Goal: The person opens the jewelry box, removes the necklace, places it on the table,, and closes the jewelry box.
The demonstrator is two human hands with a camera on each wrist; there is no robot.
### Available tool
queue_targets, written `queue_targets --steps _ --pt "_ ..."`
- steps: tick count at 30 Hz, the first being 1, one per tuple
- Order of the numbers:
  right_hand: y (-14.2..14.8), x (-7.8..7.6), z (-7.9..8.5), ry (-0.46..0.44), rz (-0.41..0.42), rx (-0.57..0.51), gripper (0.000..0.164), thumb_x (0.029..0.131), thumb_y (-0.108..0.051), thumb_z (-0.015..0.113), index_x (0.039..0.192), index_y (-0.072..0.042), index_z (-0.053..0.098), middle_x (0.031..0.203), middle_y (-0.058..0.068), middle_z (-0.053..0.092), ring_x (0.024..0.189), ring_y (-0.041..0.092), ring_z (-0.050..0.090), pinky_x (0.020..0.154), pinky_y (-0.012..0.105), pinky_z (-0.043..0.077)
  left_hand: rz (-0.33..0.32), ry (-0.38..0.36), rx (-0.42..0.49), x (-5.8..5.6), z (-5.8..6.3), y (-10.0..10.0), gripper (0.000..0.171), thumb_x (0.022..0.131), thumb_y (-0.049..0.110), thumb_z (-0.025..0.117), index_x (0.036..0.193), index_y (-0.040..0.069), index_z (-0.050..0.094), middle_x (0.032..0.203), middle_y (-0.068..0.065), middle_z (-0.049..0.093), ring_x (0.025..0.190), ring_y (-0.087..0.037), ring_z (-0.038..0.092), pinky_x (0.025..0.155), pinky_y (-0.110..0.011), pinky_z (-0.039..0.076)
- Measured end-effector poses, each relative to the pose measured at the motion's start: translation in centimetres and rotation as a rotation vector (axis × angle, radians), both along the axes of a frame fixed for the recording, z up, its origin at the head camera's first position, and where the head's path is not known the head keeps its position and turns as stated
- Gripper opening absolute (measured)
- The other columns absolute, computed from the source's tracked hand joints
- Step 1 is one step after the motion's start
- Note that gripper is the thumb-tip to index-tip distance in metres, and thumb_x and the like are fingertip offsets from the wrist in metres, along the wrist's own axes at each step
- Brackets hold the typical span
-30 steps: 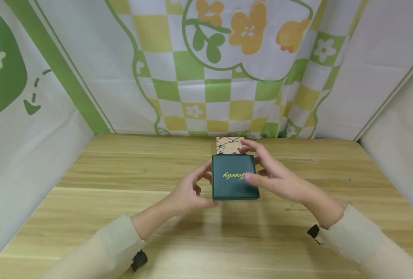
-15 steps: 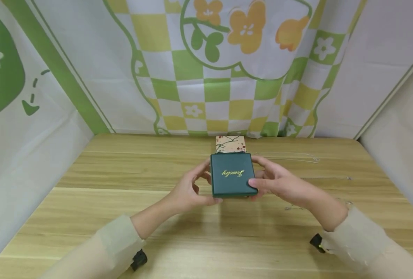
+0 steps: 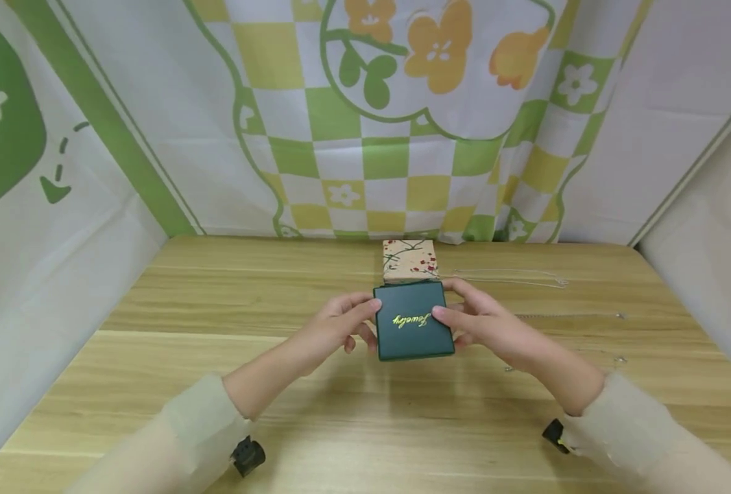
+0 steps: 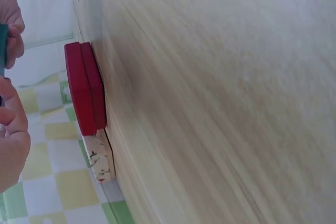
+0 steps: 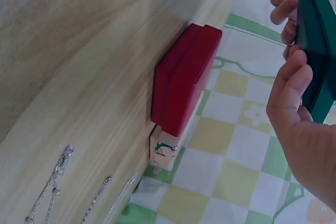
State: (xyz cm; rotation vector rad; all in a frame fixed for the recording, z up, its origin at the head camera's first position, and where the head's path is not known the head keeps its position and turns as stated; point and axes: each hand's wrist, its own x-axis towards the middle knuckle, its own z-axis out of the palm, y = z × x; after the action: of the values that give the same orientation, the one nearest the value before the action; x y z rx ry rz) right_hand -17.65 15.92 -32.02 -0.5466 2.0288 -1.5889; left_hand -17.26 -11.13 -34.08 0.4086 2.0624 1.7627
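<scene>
A dark green jewelry box (image 3: 413, 343), its lid down and lettered "Jewelry" in gold, is held off the table between both hands. My left hand (image 3: 331, 333) grips its left side, thumb on the lid's edge. My right hand (image 3: 495, 329) grips the right side, with the thumb on the lid and fingers behind and beneath. In the right wrist view the green box (image 5: 317, 51) shows edge-on, lid seam closed. A red box (image 5: 184, 82) stands on the table below it; the green box hides it in the head view.
A cream box with floral print (image 3: 411, 261) lies at the back, just behind the red one. Several silver chains (image 3: 572, 315) lie stretched out on the wooden table (image 3: 230, 288) to the right. A checked curtain (image 3: 384, 158) hangs behind the table.
My left thumb has moved from the box's front edge up onto its lid. My right fingers have closed in around the right side. The box has dipped slightly toward me, uncovering more of the cream box.
</scene>
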Motion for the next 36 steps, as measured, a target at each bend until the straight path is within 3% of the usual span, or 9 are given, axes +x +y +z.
queue_targets --steps 5,8,11,13,18,23,31,36 --pt "-0.3 0.2 -0.1 0.022 -0.028 -0.001 0.051 0.104 -0.021 0.051 0.145 -0.002 0.029 0.119 0.025 0.066 0.089 0.019 0.070 0.075 0.035 0.055 0.076 -0.038 -0.026 0.5 0.1 0.8 0.044 0.105 0.030 0.047 0.136 0.000 0.054 0.097 -0.008 0.069 0.068 -0.014 0.067 0.057 -0.024 0.041" --pt "-0.3 0.6 -0.1 0.004 -0.090 0.029 0.055 0.104 -0.022 0.051 0.147 -0.001 0.024 0.115 0.024 0.066 0.090 0.019 0.069 0.078 0.034 0.054 0.128 -0.061 -0.057 0.9 0.2 1.3 0.048 0.102 0.031 0.053 0.139 -0.001 0.053 0.105 -0.013 0.072 0.075 -0.015 0.071 0.067 -0.029 0.051" --pt "-0.1 1.1 -0.4 -0.040 -0.156 0.070 0.058 0.103 -0.025 0.054 0.145 0.003 0.025 0.113 0.023 0.066 0.092 0.020 0.069 0.084 0.035 0.056 0.128 -0.078 -0.070 1.3 -0.2 1.8 0.048 0.100 0.025 0.060 0.138 -0.004 0.053 0.114 -0.019 0.072 0.086 -0.022 0.074 0.082 -0.038 0.058" --pt "0.0 1.6 -0.8 -0.067 -0.177 0.088 0.057 0.102 -0.026 0.056 0.141 0.007 0.029 0.114 0.022 0.065 0.094 0.020 0.068 0.088 0.035 0.056 0.140 -0.101 -0.083 1.6 -0.5 2.0 0.047 0.098 0.020 0.063 0.135 -0.007 0.055 0.118 -0.022 0.070 0.091 -0.025 0.075 0.085 -0.040 0.058" --pt "0.1 2.6 -2.1 -0.043 -0.183 0.118 0.045 0.099 -0.018 0.060 0.127 0.014 0.043 0.112 0.023 0.065 0.090 0.018 0.068 0.083 0.036 0.059 0.201 -0.177 -0.154 2.7 -1.1 2.8 0.042 0.094 0.017 0.069 0.127 -0.007 0.062 0.114 -0.021 0.072 0.086 -0.025 0.075 0.073 -0.035 0.061" --pt "0.1 3.7 -3.5 -0.025 -0.213 0.182 0.033 0.095 -0.011 0.064 0.114 0.014 0.053 0.098 0.016 0.060 0.080 0.015 0.064 0.075 0.034 0.060 0.181 -0.203 -0.205 3.3 -1.8 3.3 0.041 0.090 0.018 0.073 0.123 -0.006 0.066 0.106 -0.019 0.074 0.073 -0.022 0.074 0.064 -0.032 0.060" --pt "0.5 4.4 -4.5 -0.081 -0.175 0.188 0.037 0.094 -0.008 0.066 0.118 0.016 0.052 0.087 0.012 0.065 0.071 0.018 0.066 0.074 0.034 0.060 0.159 -0.293 -0.238 3.0 -2.9 3.4 0.039 0.089 0.018 0.074 0.120 -0.005 0.068 0.089 -0.016 0.075 0.060 -0.018 0.072 0.054 -0.023 0.056" --pt "0.5 4.4 -4.8 -0.112 -0.162 0.179 0.034 0.095 -0.009 0.064 0.116 0.015 0.052 0.082 0.010 0.068 0.067 0.017 0.068 0.074 0.033 0.060 0.159 -0.310 -0.198 2.7 -3.3 3.3 0.046 0.089 0.013 0.073 0.127 -0.009 0.059 0.094 -0.014 0.074 0.058 -0.018 0.071 0.052 -0.023 0.055"
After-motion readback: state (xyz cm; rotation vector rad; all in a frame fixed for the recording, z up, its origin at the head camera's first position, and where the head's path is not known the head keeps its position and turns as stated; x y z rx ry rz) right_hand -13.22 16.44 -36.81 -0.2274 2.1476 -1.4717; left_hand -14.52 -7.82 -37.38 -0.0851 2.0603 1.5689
